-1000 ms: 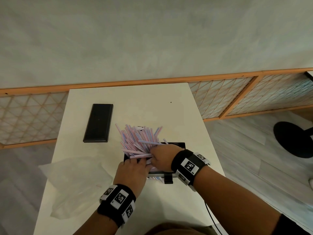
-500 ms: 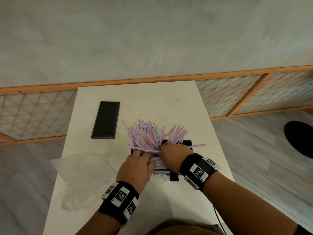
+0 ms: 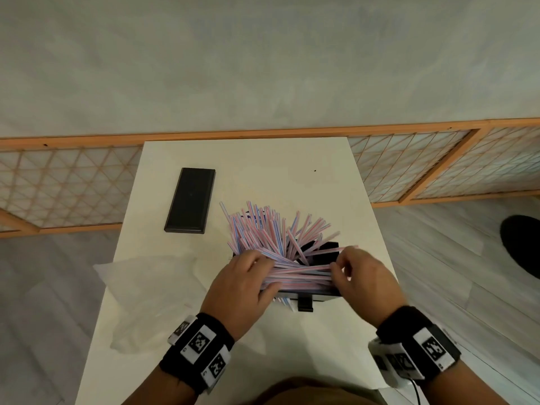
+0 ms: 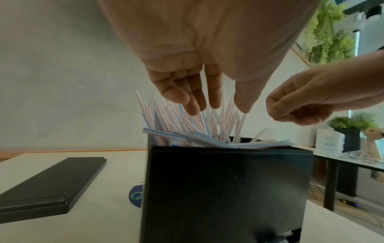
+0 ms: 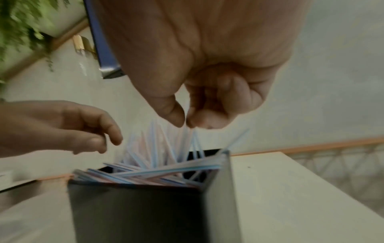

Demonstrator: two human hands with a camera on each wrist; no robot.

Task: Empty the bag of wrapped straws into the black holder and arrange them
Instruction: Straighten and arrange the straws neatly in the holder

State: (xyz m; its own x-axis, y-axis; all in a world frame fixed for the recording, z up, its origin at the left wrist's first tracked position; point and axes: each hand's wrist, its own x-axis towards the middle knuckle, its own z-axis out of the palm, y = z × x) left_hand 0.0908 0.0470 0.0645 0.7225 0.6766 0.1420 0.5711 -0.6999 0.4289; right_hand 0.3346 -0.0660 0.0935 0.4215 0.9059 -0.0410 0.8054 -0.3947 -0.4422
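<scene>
The black holder (image 3: 328, 247) stands on the white table (image 3: 263, 159), near its right front. Pink and blue wrapped straws (image 3: 263, 229) fan up out of it, and a bundle lies flat across its front rim. My left hand (image 3: 251, 273) rests on the left end of that bundle with its fingers nearly straight. In the left wrist view the left hand (image 4: 216, 102) hangs over the holder (image 4: 226, 189), touching upright straws (image 4: 162, 118). My right hand (image 3: 339, 268) pinches straw ends at the right. The right wrist view shows thumb and forefinger (image 5: 186, 123) closed above the holder (image 5: 135, 213).
A flat black lid (image 3: 190, 200) lies at the back left of the table. The empty clear plastic bag (image 3: 152, 293) is crumpled at the left edge. A black tab (image 3: 305, 305) juts from the holder's front. The table's right edge is close to the holder.
My hands have moved apart: the right one went to the right end of the straws, the left stayed on the left. More straws now lie flat across the holder's front.
</scene>
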